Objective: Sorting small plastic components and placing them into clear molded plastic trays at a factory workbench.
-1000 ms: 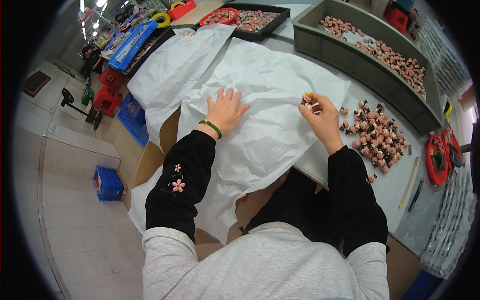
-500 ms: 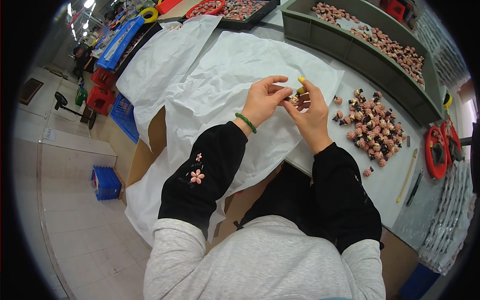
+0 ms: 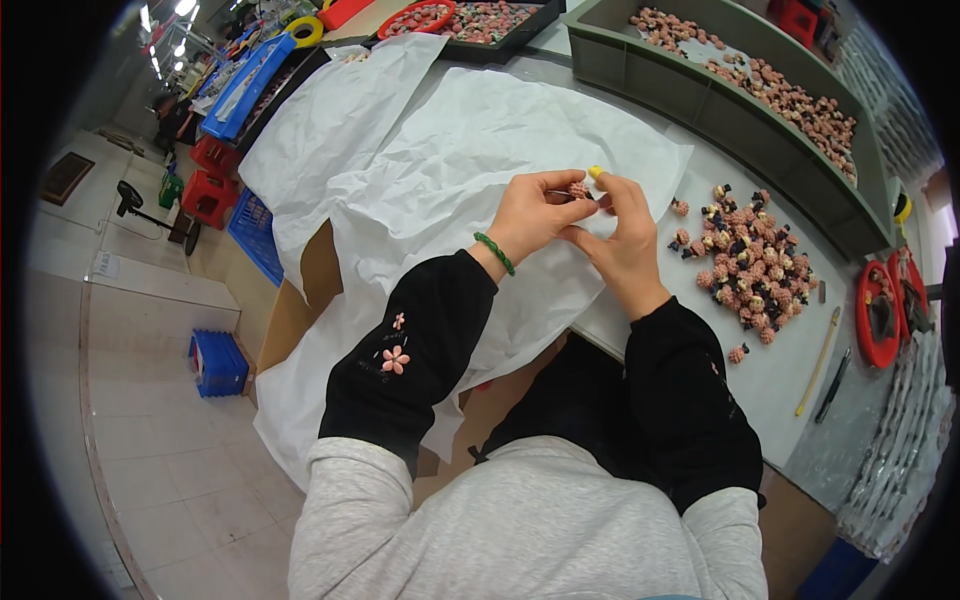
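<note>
Over the white paper sheet [image 3: 480, 130], my left hand [image 3: 535, 208] pinches a small knobbly pink figurine [image 3: 578, 189] between thumb and fingers. My right hand [image 3: 628, 240] meets it there, its fingers curled in against the same piece, and a yellow finger cot [image 3: 595, 172] covers one fingertip. The lower part of the figurine is hidden by the fingers. Just right of my right hand lies a loose pile of similar pink figurines [image 3: 755, 262] with dark and cream parts, on the white tabletop.
A grey-green bin [image 3: 700, 95] with more figurines stands along the far right. Red dishes [image 3: 878, 315], a yellow stick [image 3: 818, 360] and a black pen [image 3: 832, 385] lie at the right. Far back is a black tray [image 3: 490, 50] of pink pieces. A blue crate [image 3: 217, 362] rests on the floor.
The figurine has been turned between my fingers, so its pink knobbly part now shows above them. Both hands have shifted slightly nearer to me and stay together.
</note>
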A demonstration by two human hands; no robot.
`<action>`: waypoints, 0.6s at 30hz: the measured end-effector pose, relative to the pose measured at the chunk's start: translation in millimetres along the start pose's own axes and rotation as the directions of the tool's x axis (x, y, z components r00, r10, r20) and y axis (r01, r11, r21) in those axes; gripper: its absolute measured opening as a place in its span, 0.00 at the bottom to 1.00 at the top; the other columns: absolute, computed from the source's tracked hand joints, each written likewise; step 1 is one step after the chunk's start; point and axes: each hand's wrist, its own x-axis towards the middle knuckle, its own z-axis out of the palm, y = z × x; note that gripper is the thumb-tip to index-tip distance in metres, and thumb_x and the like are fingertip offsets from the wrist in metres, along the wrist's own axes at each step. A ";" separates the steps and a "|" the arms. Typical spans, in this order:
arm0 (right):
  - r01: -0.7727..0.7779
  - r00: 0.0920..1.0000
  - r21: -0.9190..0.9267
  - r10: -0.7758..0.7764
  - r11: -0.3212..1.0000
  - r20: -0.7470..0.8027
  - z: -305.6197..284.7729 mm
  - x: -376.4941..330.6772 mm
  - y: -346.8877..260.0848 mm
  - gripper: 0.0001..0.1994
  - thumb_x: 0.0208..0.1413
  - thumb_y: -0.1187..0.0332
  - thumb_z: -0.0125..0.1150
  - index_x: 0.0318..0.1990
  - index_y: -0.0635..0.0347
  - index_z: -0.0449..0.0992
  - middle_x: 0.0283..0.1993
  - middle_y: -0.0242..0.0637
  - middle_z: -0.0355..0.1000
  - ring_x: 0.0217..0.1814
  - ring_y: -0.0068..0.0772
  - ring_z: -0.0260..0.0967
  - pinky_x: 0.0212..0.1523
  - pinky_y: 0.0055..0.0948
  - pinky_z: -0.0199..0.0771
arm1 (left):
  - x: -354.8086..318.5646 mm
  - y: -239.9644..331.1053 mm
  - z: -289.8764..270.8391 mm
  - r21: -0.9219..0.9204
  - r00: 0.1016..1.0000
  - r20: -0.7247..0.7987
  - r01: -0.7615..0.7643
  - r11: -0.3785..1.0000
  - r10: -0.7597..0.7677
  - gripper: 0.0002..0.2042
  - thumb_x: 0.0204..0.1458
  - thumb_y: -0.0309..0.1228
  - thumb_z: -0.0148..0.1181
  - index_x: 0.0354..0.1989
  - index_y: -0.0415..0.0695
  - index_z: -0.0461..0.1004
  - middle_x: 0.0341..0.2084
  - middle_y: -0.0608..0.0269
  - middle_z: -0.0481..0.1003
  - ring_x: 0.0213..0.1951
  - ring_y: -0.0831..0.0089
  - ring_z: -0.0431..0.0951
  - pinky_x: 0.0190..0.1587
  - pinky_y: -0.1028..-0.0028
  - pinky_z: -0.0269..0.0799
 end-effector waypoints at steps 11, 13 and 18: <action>-0.397 0.910 -0.296 0.414 0.869 -0.005 -24.0 -14.5 -1.5 0.22 0.39 0.66 0.60 0.46 0.60 0.67 0.53 0.52 0.49 0.56 0.48 0.50 0.55 0.36 0.52 | 37.5 -11.3 -119.5 0.738 0.793 -0.356 -0.085 0.669 0.494 0.19 0.40 0.25 0.59 0.43 0.33 0.68 0.28 0.63 0.73 0.32 0.79 0.72 0.38 0.80 0.69; -0.388 0.912 -0.304 0.410 0.870 0.010 -24.7 -16.4 -4.5 0.21 0.39 0.68 0.60 0.46 0.59 0.67 0.54 0.50 0.48 0.58 0.44 0.49 0.52 0.36 0.56 | 43.0 -18.4 -133.4 0.768 0.784 -0.364 -0.052 0.638 0.503 0.19 0.40 0.25 0.58 0.43 0.33 0.68 0.28 0.61 0.73 0.32 0.78 0.72 0.37 0.80 0.69; -0.682 0.725 0.281 0.675 0.675 0.138 -25.1 -13.7 0.2 0.20 0.39 0.73 0.60 0.44 0.63 0.68 0.41 0.36 0.60 0.39 0.20 0.59 0.34 0.17 0.62 | 66.3 -27.2 -137.9 0.732 0.801 -0.404 -0.007 0.681 0.442 0.19 0.40 0.26 0.58 0.43 0.33 0.68 0.29 0.60 0.74 0.31 0.77 0.73 0.38 0.81 0.69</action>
